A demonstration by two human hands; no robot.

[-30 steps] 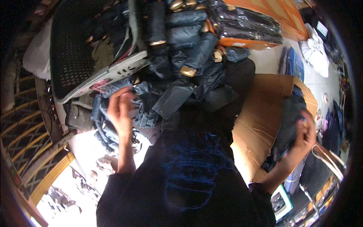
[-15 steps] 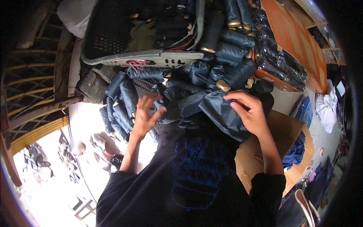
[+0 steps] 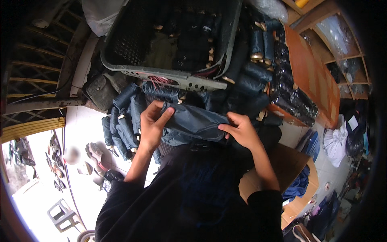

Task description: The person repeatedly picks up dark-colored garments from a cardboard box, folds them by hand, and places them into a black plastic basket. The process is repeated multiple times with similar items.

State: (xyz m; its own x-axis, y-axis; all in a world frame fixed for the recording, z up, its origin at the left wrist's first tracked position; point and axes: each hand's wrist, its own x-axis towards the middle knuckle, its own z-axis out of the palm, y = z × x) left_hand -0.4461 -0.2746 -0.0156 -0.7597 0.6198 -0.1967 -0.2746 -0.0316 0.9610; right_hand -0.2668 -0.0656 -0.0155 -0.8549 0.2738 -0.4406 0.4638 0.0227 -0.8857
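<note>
Stretched flat between my hands in front of my chest is a dark blue-grey nylon pouch. My left hand pinches its left end between thumb and fingers. At the other end, my right hand grips it with thumb and fingertips. Rolled dark blue nylon bundles with pale or golden ends lie beneath and to the left of my left hand. Several more bundles are piled beyond my right hand. The pouch and my hands partly cover the pile.
A grey plastic basket holding dark bundles stands at the far side. An orange carton is at the far right, beside plastic-wrapped black goods. Right of my body is an open cardboard box. Shoes lie on the left floor.
My left hand has closed on the pouch, which it was not holding before. My right hand has shifted left and down, and the pouch is now stretched sideways between both hands.
</note>
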